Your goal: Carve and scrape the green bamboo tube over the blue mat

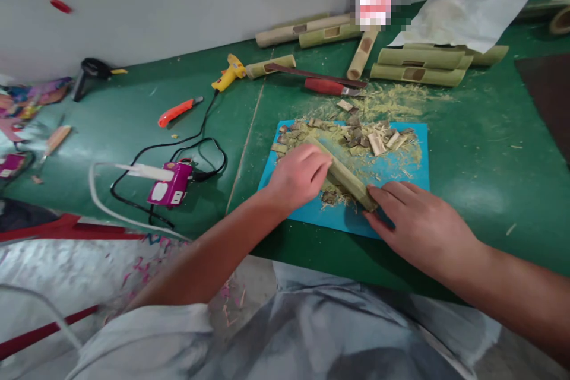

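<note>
A greenish bamboo tube [350,178] slants across a blue sheet [312,212], its near end toward my right side. My left hand [300,173] is closed around the tube's far part, fingers curled over it. At the near end, my right hand [416,222] grips the tube between thumb and fingers. Around it on the sheet lie bamboo chips [376,143] and pale sawdust. Just beyond the sheet are a red-handled knife [327,86] and a long dark flat blade [307,73]. Any opening in the held tube is hidden from me.
Several notched bamboo tubes [416,74] lie at the back, some under white paper [458,18]. To the left are a yellow glue gun [229,73], an orange utility knife [178,111] and a purple power strip [173,183] with trailing cords. A dark board [547,95] lies at the right.
</note>
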Available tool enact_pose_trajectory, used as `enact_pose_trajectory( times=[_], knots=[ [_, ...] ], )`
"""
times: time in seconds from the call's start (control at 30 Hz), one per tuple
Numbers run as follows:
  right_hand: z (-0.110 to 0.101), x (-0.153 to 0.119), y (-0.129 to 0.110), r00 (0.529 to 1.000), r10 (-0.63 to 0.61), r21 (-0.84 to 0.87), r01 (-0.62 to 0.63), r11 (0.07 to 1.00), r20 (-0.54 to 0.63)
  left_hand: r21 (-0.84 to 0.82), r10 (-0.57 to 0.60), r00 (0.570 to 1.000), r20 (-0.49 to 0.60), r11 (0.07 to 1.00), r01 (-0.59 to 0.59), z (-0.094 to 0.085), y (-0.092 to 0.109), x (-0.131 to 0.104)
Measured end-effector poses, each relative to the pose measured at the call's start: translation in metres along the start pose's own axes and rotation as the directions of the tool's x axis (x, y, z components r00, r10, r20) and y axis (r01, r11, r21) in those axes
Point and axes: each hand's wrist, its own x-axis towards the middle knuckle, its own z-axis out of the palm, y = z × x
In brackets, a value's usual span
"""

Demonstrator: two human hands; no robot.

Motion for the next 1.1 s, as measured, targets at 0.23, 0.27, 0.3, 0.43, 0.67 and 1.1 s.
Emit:
enact_pose_trajectory(
  times=[0.23,0.27,0.3,0.43,0.67,1.1],
  knots=[
    [0.0002,0.0003,0.0011,1.0,0.004,-0.001,-0.004,1.0,-0.008,0.019,0.011,1.0,0.007,1.0,-0.011,-0.0009,-0.0015,-0.0003],
    [0.0004,0.0001,0.0012,1.0,0.006,0.003,-0.006,1.0,-0.007,0.033,0.004,1.0,-0.005,0.999,-0.004,-0.001,-0.0022,-0.0003],
    [0.0006,-0.0001,0.0013,1.0,0.004,0.011,-0.004,1.0,-0.006,0.045,0.009,1.0,0.005,0.999,-0.009,-0.0012,-0.0026,-0.0004],
    [0.0018,-0.0009,0.0013,1.0,0.003,0.031,-0.003,1.0,-0.007,0.044,0.07,0.997,0.045,0.996,-0.072,-0.0014,-0.003,-0.0017],
    [0.0012,0.0012,0.0004,1.0,0.002,0.009,-0.002,1.0,0.008,0.054,0.09,0.996,0.028,0.994,-0.091,-0.0027,-0.0045,-0.0008],
    [0.001,0.0004,-0.0001,0.999,-0.007,0.003,0.007,1.0,-0.039,0.038,0.086,0.995,0.052,0.995,-0.088,-0.0027,-0.0043,-0.0008]
  ],
)
